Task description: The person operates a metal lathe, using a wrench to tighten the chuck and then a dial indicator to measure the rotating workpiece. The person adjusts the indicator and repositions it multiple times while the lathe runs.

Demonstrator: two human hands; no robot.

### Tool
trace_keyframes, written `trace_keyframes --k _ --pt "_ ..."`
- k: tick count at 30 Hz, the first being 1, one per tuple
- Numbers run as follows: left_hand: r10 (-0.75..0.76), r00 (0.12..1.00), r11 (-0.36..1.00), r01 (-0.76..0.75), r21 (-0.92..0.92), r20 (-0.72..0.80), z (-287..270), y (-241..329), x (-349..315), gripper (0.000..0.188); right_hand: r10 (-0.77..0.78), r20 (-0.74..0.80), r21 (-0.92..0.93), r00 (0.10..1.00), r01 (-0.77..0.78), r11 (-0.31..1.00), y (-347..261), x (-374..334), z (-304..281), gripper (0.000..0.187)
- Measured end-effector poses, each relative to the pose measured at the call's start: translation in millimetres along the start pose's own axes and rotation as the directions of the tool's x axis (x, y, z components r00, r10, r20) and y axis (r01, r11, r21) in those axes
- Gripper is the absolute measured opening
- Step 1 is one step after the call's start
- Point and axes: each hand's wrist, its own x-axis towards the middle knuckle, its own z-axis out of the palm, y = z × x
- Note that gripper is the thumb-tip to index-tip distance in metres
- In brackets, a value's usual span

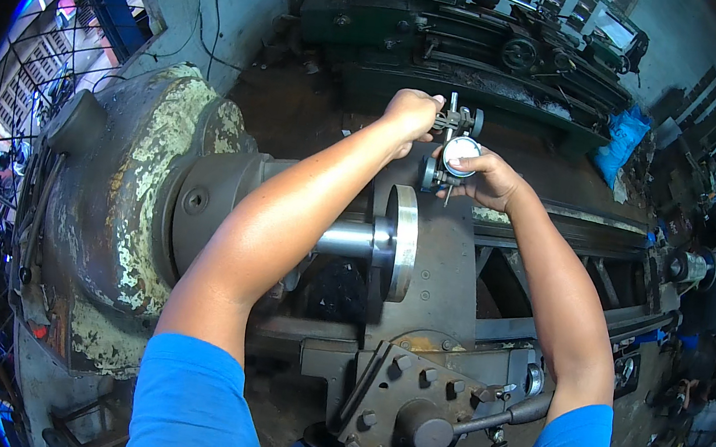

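Over the far side of a lathe, both my arms reach forward to a dial indicator (461, 153) with a round white face. My left hand (408, 123) is closed on the clamp of its stand (454, 120), beside a dark round knob. From the right, my right hand (493, 182) grips the indicator, its thumb at the dial's lower edge. A thin stem points down below the dial. Nearer to me and left of the indicator, a shiny metal disc (405, 245) on a shaft (347, 239) projects from the lathe chuck (212, 198). Indicator and disc are apart.
The worn headstock (125, 215) stands at the left. Near my body is a square tool post (416, 407) with bolts and a long handle (504, 415). Lathe bed rails (568, 239) run right. Behind are another green lathe (483, 52) and a blue bag (623, 143).
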Motion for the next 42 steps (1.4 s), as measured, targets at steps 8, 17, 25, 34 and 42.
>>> trace_keyframes --k 8,17,25,34,42 --pt "0.051 0.998 0.999 -0.052 -0.003 -0.021 -10.1 5.5 5.9 0.025 0.014 0.024 0.027 1.0 -0.015 1.0 -0.2 0.8 -0.4 0.041" --pt "0.054 0.984 0.929 -0.113 0.354 0.171 -22.1 23.4 20.4 0.029 -0.005 0.062 0.167 0.998 -0.006 0.986 4.4 8.2 -3.0 0.036" --pt "0.097 0.936 0.822 -0.267 0.504 0.339 -30.6 27.6 35.0 0.028 0.005 0.061 0.176 0.998 -0.015 0.984 5.6 9.2 -4.5 0.033" --pt "0.339 0.925 0.6 -0.354 0.718 0.173 -21.4 28.7 26.5 0.036 -0.009 0.024 0.148 1.0 0.006 0.989 8.7 11.0 -4.0 0.04" --pt "0.265 0.962 0.625 -0.225 0.747 0.068 -15.5 32.1 20.7 0.037 -0.011 -0.001 0.149 1.0 0.011 0.989 7.4 10.0 -0.9 0.039"
